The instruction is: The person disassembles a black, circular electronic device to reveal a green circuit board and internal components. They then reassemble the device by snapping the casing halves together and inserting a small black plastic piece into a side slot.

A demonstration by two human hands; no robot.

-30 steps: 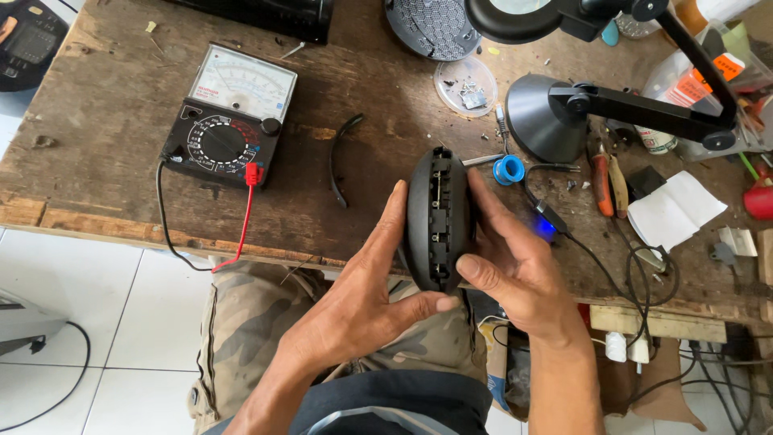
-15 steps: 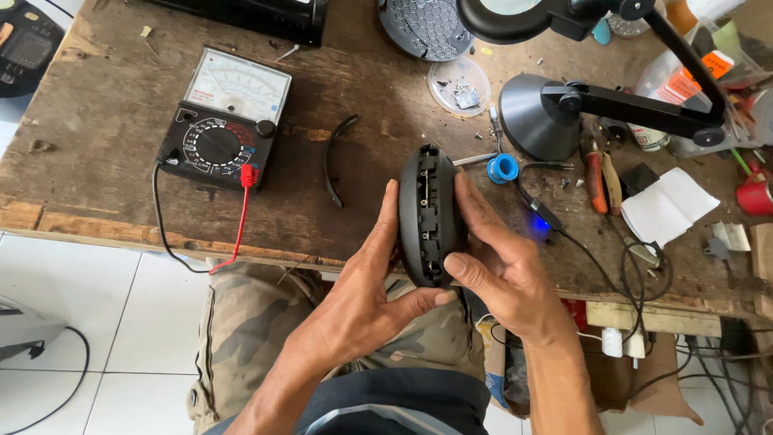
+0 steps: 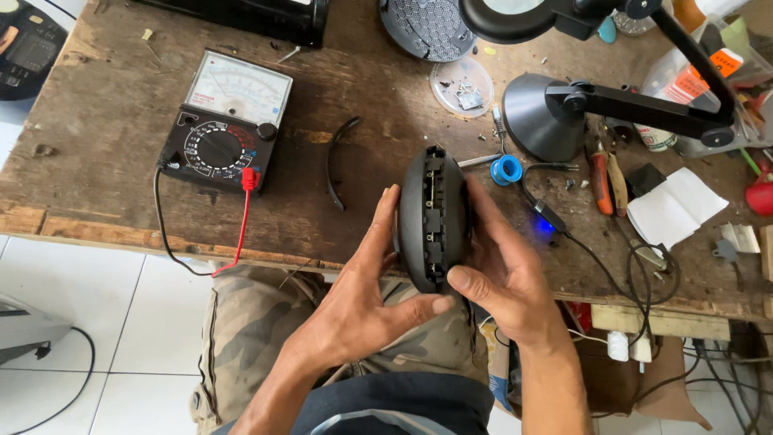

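While both hands clasp it, the black oval casing stands on edge above the near edge of the table. Left hand: fingers pressed flat along its left side, thumb under the bottom. Right hand: fingers wrapped around the right side, thumb on the lower rim. Nearby on the table: curved black strip, blue ring, analog multimeter with red lead, black magnifier lamp base.
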